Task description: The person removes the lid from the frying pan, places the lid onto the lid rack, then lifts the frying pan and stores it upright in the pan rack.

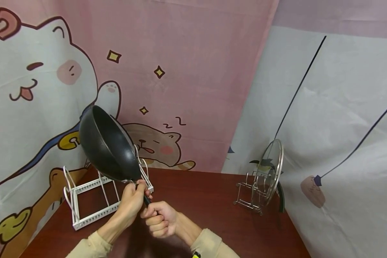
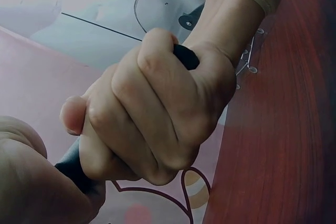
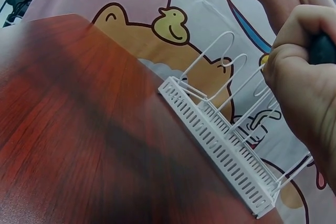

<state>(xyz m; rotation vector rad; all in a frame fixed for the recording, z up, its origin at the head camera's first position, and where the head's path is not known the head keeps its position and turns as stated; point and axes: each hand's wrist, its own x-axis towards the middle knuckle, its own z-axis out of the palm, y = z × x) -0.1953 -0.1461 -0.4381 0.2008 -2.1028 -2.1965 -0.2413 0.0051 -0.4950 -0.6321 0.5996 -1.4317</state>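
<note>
A black wok (image 1: 108, 143) is held tilted on its side, its hollow turned to the right. My left hand (image 1: 133, 199) grips its handle close to the pan. Lower on the same handle, my right hand (image 1: 161, 218) holds with curled fingers; the left wrist view shows this right hand (image 2: 147, 108) wrapped round the dark handle (image 2: 76, 169). Behind and below the wok stands a white rack (image 1: 96, 218) with upright wire loops. Whether wok and rack touch cannot be told, since the pan hides part of the rack.
To the right, a glass lid (image 1: 278, 172) with a metal rim leans upright in a small wire rack (image 1: 248, 204). Both racks stand on a reddish-brown wooden table (image 1: 193, 200). A printed cartoon curtain (image 1: 193, 71) hangs behind and along the sides.
</note>
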